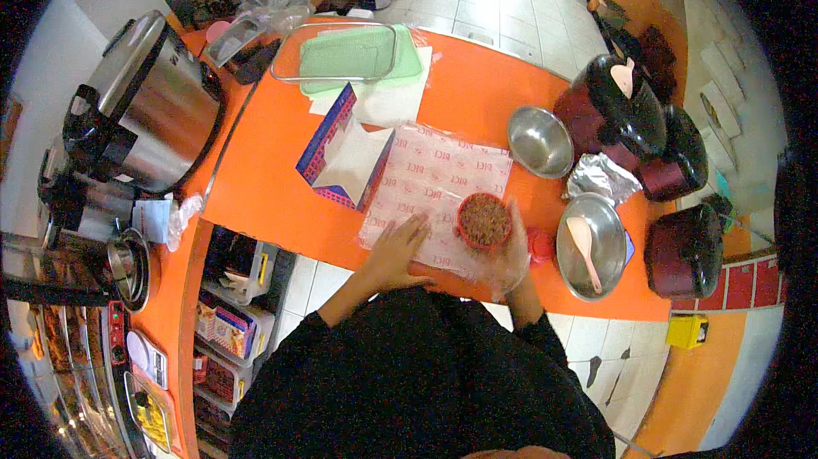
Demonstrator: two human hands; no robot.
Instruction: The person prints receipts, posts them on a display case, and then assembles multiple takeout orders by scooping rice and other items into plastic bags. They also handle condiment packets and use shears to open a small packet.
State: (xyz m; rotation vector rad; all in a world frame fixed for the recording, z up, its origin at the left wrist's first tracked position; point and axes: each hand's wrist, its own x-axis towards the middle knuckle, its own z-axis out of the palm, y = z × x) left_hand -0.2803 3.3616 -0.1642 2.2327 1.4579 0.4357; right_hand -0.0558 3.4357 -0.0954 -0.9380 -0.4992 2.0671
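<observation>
My left hand (401, 253) rests with spread fingers on the near left part of a printed paper sheet (441, 171). My right hand (513, 254), in what looks like a clear plastic glove, is curved against the right side of a small red cup (484, 220) filled with brown crumbly food. The cup sits on the sheet's near right part. Whether the fingers grip it is unclear. A second small red item (540, 245) lies just right of this hand. Beyond the sheet's left edge is a blue and red patterned carton (348, 158), open, with white paper inside.
At the right are a steel bowl (540, 142), crumpled foil (603, 179), an oval steel bowl holding a pink spatula (583, 248) and several dark red pots (682, 251). Green trays (409, 62) lie at the far side. Large pressure cookers (167, 114) stand left.
</observation>
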